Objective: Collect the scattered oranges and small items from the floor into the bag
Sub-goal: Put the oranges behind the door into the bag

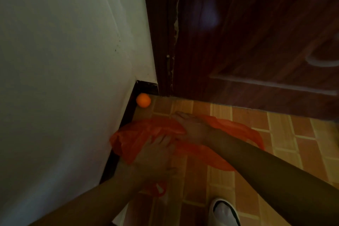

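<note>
An orange plastic bag lies crumpled on the tiled floor by the wall. My left hand is on its near part and holds the plastic, and a piece of the bag sticks out under my wrist. Reaching in from the right, my right hand lies over the top of the bag with its fingers stretched toward the corner. One orange sits on the floor in that corner, against the dark skirting, a short way beyond my right fingertips. What the bag holds is hidden.
A pale wall closes the left side, with a dark skirting along its foot. A dark wooden door stands straight ahead. Brown brick-pattern tiles run to the right. A white shoe shows at the bottom edge.
</note>
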A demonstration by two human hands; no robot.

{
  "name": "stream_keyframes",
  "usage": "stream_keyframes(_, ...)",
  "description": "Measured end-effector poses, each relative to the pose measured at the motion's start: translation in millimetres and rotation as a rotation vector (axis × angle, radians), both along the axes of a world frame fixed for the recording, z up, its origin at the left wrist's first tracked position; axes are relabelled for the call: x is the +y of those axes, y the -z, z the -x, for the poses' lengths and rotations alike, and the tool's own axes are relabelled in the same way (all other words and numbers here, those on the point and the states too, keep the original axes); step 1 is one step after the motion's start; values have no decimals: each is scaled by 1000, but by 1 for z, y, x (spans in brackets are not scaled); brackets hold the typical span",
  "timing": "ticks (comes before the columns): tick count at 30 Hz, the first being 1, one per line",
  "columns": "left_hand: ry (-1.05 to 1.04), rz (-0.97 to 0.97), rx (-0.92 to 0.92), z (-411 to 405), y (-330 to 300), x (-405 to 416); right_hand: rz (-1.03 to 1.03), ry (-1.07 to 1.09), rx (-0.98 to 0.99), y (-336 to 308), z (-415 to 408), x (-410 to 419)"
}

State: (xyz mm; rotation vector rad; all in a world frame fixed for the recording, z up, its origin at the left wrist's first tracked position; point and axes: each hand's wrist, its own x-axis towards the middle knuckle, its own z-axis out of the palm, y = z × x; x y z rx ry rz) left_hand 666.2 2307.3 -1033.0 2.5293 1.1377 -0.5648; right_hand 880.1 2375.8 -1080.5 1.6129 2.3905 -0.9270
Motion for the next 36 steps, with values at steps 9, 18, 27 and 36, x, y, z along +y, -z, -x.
stream_keyframes(9,259,48,-57,-13,6,-14,-91,-47,-46,-14,-1,18)
stream_keyframes(18,-92,1039,-213,-9,-3,-46,-332,225,-47,-35,10,39)
stream_keyframes(27,-148,1087,-407,-32,-27,-40,-115,-8,-178,29,26,-17)
stream_keyframes(36,42,63,250,-11,-18,-8,-8,78,-126,21,12,-13)
